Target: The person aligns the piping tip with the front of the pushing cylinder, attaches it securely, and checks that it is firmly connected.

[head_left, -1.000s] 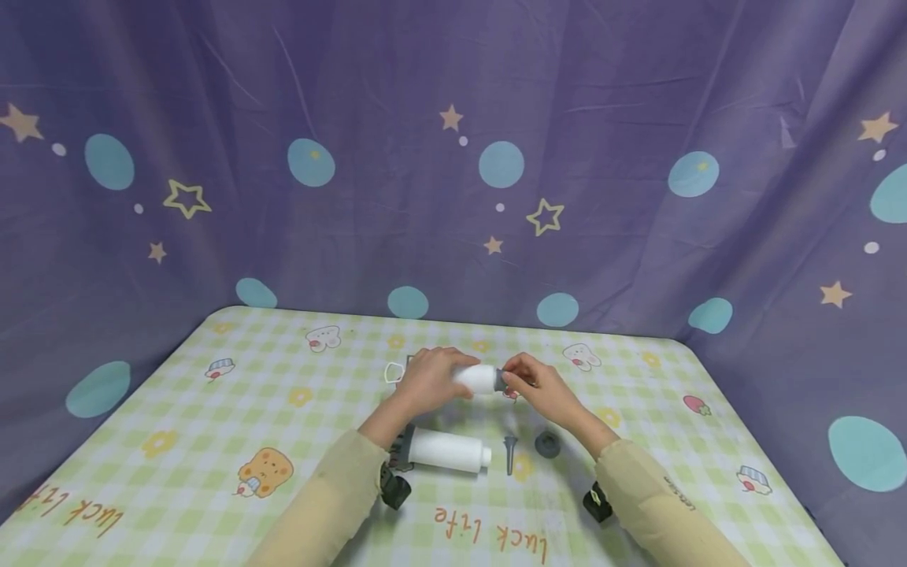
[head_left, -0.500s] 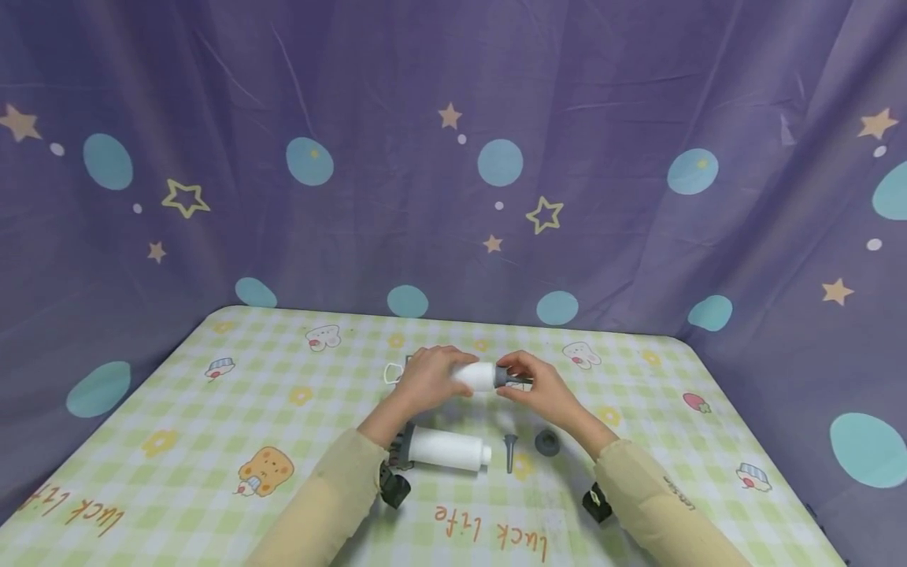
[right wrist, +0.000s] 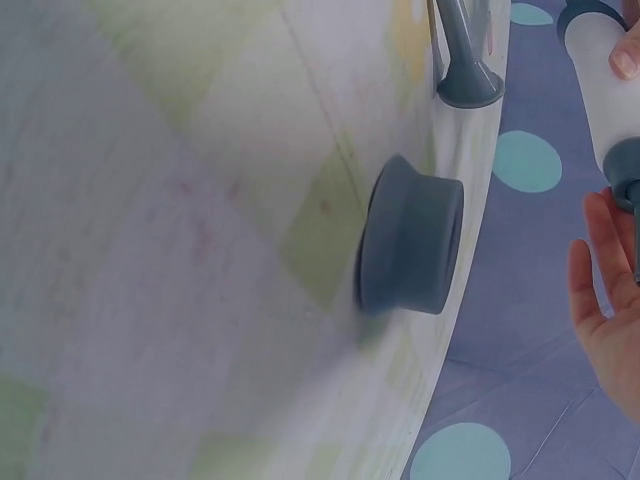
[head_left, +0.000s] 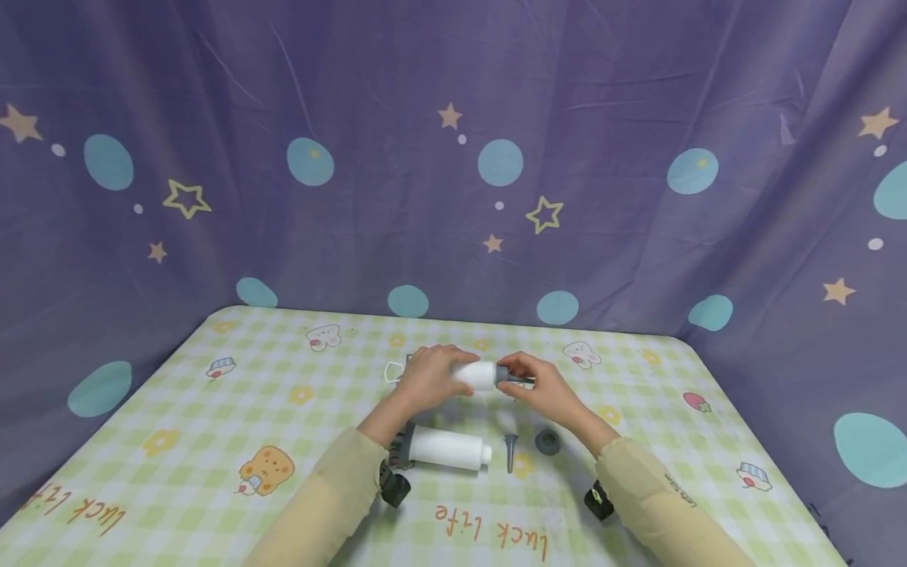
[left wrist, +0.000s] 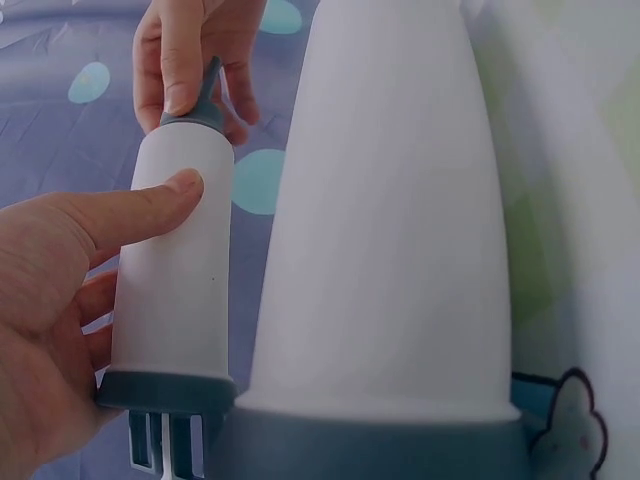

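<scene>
White cylinder (left wrist: 180, 275), blue-grey base (left wrist: 165, 391), tapered blue-grey nozzle (left wrist: 206, 104), left grip (head_left: 428, 381) clamped round cylinder, right grip (head_left: 542, 389) pinching nozzle

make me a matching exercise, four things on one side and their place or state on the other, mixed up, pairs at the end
1. left hand
2. right hand
3. spout
4. ring

A. pinching the nozzle
B. grey and round, on the table
C. gripping the held tube
D. between ring and lying tube

1-C, 2-A, 3-D, 4-B
</scene>
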`<action>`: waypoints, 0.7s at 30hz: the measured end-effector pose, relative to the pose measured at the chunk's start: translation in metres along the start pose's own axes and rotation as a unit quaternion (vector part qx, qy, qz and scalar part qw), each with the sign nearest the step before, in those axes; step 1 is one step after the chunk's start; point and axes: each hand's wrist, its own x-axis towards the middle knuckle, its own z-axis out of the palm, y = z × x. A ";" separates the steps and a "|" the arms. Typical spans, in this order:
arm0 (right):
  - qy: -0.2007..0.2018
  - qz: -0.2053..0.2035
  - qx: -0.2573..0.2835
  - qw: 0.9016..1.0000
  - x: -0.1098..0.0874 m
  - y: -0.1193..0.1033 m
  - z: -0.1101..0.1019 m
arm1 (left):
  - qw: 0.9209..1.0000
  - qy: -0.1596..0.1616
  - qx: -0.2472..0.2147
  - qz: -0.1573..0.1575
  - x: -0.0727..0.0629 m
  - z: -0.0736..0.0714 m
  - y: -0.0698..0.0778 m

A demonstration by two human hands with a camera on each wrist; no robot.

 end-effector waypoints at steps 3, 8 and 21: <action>-0.001 0.011 0.003 1.000 0.002 0.013 0.002 | 1.000 -0.002 -0.001 -0.002 0.000 0.000 0.001; -0.003 0.010 0.007 1.000 0.005 0.022 0.003 | 1.000 -0.002 0.004 0.000 0.000 -0.001 0.001; -0.006 0.008 0.015 1.000 0.000 0.002 -0.004 | 1.000 -0.013 0.015 -0.004 0.001 0.002 0.000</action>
